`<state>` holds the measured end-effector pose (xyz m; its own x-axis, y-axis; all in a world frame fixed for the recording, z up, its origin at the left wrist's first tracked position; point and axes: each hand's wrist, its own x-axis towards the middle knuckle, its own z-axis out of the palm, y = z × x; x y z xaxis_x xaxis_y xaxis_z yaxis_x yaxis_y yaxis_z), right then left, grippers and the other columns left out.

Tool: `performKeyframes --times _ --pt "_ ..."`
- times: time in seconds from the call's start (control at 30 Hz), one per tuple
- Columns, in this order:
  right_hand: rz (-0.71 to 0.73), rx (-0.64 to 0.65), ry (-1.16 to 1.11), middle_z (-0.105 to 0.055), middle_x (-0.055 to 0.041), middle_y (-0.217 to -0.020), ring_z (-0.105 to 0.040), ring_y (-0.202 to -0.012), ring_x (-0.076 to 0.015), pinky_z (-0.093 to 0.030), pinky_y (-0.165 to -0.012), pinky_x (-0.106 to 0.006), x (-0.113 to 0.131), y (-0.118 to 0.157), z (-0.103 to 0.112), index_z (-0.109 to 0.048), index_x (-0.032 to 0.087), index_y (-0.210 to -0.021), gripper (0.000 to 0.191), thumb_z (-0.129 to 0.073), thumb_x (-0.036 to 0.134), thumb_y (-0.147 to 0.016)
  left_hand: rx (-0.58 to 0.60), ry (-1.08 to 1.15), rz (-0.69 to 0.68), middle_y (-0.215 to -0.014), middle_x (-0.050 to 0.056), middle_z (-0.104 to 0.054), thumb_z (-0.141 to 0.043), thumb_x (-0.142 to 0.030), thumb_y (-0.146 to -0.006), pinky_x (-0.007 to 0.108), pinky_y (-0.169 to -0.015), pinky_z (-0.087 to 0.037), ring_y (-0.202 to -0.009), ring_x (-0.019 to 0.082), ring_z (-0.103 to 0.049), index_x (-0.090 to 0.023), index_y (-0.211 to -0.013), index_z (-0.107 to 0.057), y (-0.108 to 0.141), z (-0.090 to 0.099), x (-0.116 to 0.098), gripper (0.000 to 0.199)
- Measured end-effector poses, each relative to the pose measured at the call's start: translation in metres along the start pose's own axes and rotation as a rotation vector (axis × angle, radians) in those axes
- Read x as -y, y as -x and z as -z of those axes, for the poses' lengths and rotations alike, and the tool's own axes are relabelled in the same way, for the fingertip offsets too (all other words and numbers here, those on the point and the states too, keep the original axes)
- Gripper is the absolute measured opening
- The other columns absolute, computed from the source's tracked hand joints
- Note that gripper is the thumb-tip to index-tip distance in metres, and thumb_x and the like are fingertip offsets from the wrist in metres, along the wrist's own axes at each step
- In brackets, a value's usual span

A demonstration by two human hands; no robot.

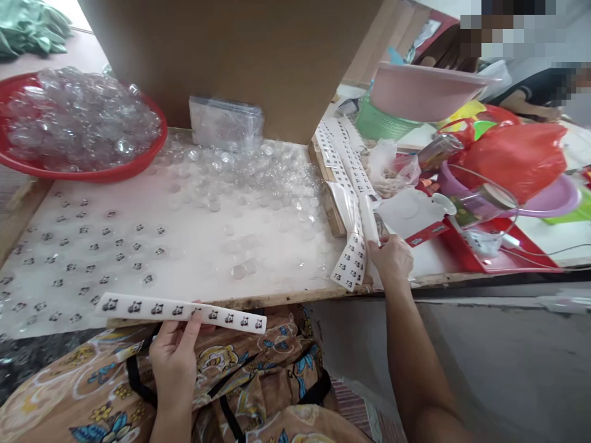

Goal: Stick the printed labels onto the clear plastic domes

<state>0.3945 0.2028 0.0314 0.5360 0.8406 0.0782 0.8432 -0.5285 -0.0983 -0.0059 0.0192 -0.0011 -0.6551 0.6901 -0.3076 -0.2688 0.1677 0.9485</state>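
Pinched between the thumb and fingers of my left hand is a white sticker strip with a row of small black panda-like prints, held above my lap near the table's front edge. My right hand is closed at the right, its fingers on a narrow white paper strip. Beside it lie printed sticker sheets, one end curling over a wooden bar. On the white work surface, clear round plastic pieces lie heaped at the back; those at the left carry panda stickers.
A red basin piled with clear plastic pieces stands at back left. Behind the board rises a large cardboard panel. To the right are a red tray, a purple basin, a pink basin and a red bag. Another person's arm shows beyond.
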Motion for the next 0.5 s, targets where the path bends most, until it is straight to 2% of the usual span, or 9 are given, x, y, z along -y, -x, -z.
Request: performKeyframes --times 0.1,0.17,0.2,0.27,0.3,0.4,0.5 --pt "0.09 -0.111 -0.064 -0.064 -0.0188 -0.095 -0.058 -0.099 -0.0365 -0.044 -0.079 -0.046 0.009 0.007 0.007 -0.061 0.013 -0.11 0.038 -0.062 0.036 -0.08 0.012 -0.026 0.002 -0.078 0.004 -0.076 -0.081 -0.043 -0.068 0.03 -0.058 -0.06 -0.061 0.019 -0.068 -0.014 -0.094 -0.076 0.003 0.0 0.001 0.038" --pt "0.243 -0.193 -0.18 -0.065 -0.0171 -0.096 -0.059 -0.096 -0.0341 -0.045 -0.081 -0.046 0.026 0.022 0.016 -0.061 0.017 -0.11 0.033 -0.062 0.034 -0.082 0.022 -0.003 -0.003 -0.078 0.003 -0.075 -0.081 -0.04 -0.07 0.029 -0.06 -0.061 -0.061 0.017 -0.068 -0.015 -0.095 -0.076 0.005 0.0 0.0 0.036" --pt "0.332 -0.177 -0.265 -0.065 -0.0158 -0.095 -0.06 -0.088 -0.0308 -0.046 -0.081 -0.045 0.038 0.034 0.021 -0.061 0.019 -0.109 0.029 -0.06 0.034 -0.084 0.03 -0.005 -0.003 -0.078 0.003 -0.075 -0.08 -0.039 -0.071 0.028 -0.061 -0.061 -0.061 0.016 -0.068 -0.015 -0.095 -0.076 0.006 -0.001 0.0 0.034" --pt "0.545 0.038 -0.496 -0.066 -0.0122 -0.09 -0.061 -0.074 -0.0243 -0.049 -0.07 -0.04 0.068 0.065 0.028 -0.063 0.021 -0.105 0.025 -0.059 0.036 -0.086 0.013 0.004 -0.01 -0.078 0.003 -0.075 -0.079 -0.038 -0.073 0.029 -0.062 -0.061 -0.063 0.016 -0.069 -0.016 -0.097 -0.075 0.007 -0.001 -0.001 0.033" --pt "0.643 0.186 -0.609 -0.066 -0.0105 -0.087 -0.062 -0.072 -0.023 -0.05 -0.066 -0.037 0.085 0.084 0.029 -0.063 0.021 -0.103 0.025 -0.059 0.038 -0.086 0.0 0.009 -0.023 -0.078 0.003 -0.074 -0.078 -0.038 -0.074 0.028 -0.061 -0.061 -0.062 0.016 -0.069 -0.015 -0.097 -0.075 0.008 -0.001 -0.002 0.033" --pt "0.933 0.662 -0.78 -0.068 -0.0095 -0.101 -0.065 -0.087 -0.0215 -0.054 -0.075 -0.037 0.129 0.14 0.026 -0.062 0.021 -0.112 0.03 -0.063 0.035 -0.086 -0.067 0.027 -0.086 -0.073 0.002 -0.073 -0.077 -0.039 -0.077 0.027 -0.058 -0.059 -0.06 0.015 -0.068 -0.015 -0.097 -0.075 0.009 0.0 -0.005 0.031" --pt "1.047 0.892 -0.824 -0.068 -0.0073 -0.103 -0.064 -0.088 -0.0184 -0.054 -0.078 -0.034 0.152 0.175 0.016 -0.063 0.021 -0.107 0.025 -0.067 0.028 -0.084 -0.166 0.065 -0.143 -0.073 0.002 -0.073 -0.075 -0.039 -0.079 0.027 -0.059 -0.06 -0.061 0.015 -0.068 -0.016 -0.097 -0.074 0.009 0.002 -0.007 0.029"
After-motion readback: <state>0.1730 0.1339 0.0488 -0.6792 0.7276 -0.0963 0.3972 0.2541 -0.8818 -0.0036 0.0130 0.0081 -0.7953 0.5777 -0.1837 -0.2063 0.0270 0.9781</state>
